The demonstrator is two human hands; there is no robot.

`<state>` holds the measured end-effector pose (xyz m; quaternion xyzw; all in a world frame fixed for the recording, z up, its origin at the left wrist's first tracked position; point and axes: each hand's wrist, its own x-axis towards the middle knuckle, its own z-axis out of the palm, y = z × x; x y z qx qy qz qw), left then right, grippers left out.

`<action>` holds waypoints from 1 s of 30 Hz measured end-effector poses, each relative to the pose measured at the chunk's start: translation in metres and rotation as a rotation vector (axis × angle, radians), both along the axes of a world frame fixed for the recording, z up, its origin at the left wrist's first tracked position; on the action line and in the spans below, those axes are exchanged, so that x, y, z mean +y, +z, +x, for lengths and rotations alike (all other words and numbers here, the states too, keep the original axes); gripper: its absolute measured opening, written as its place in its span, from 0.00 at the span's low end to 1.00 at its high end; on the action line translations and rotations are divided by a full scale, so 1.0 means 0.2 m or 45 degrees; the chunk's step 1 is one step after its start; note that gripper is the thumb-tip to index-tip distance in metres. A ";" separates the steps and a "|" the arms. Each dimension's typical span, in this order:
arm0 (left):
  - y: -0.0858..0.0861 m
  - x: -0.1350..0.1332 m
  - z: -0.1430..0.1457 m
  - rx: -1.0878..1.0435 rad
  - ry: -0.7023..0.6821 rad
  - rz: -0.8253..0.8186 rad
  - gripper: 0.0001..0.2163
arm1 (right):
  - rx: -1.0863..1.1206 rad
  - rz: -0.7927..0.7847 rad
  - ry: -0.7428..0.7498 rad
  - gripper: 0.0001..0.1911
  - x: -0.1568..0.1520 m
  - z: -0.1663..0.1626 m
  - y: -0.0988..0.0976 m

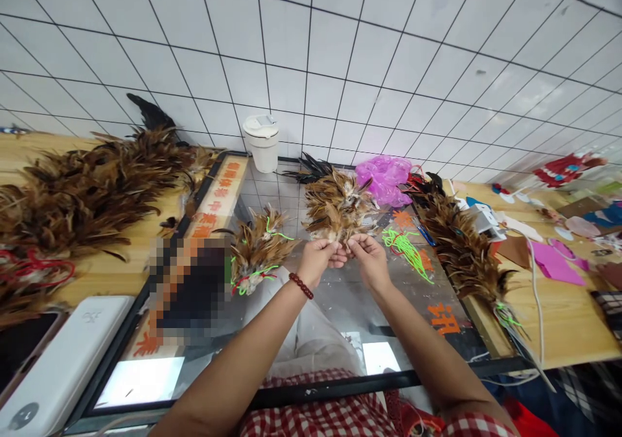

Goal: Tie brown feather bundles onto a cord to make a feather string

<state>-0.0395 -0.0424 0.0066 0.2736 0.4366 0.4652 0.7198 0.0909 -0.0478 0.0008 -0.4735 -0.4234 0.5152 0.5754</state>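
Note:
My left hand (pixel 318 260), with a dark red bead bracelet (pixel 301 286) on its wrist, is closed in a pinch over the glass tabletop. My right hand (pixel 370 257) pinches close beside it, the fingertips nearly meeting. Between them are the pale quill ends of small brown feathers, partly hidden by the fingers. Just beyond lies a pile of brown feathers (pixel 335 207). To the left of my hands rests a feather bundle (pixel 257 246) tied with green and red cords. Loose green cords (pixel 408 249) lie to the right.
A white lidded cup (pixel 262 142) stands by the tiled wall, and a pink plastic bag (pixel 386 179) lies behind the feathers. Long feather bundles flank the glass at left (pixel 92 190) and right (pixel 459 246). A white power bank (pixel 72 366) sits at front left. A white cable (pixel 537 301) hangs at right.

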 end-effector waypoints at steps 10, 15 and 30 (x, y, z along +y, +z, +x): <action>0.04 -0.01 -0.03 -0.138 -0.111 -0.158 0.05 | 0.169 0.002 -0.095 0.13 -0.01 -0.05 -0.01; 0.03 -0.01 -0.03 -0.127 -0.183 -0.140 0.07 | 0.087 0.043 -0.135 0.12 -0.01 -0.05 -0.02; 0.01 0.02 -0.04 -0.295 0.243 0.110 0.14 | -1.144 0.576 0.051 0.07 0.05 0.19 0.06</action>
